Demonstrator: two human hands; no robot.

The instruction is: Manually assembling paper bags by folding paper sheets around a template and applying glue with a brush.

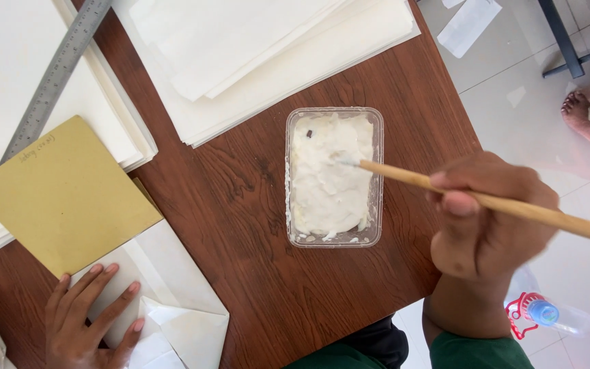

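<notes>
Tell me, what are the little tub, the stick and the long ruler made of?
The tub looks like clear thin plastic: the table shows through its walls. The stick in the right hand looks like pale bare wood or bamboo, matte. The ruler seems steel: grey, dull shine, with fine marks along its edge.

You are gripping a smooth, pale wooden stick (486,200) in your right hand (489,219), its tip sinking into thick, glossy white paste (328,179) in a clear plastic tub (378,174). At nine o'clock your left hand (87,318) is pressing matt white folded paper (172,307) beside matt mustard card (63,195), all lying on dark, grained wooden table (240,205). At eleven o'clock a brushed metal ruler (52,75) is lying on matt cream sheets (268,55).
</notes>
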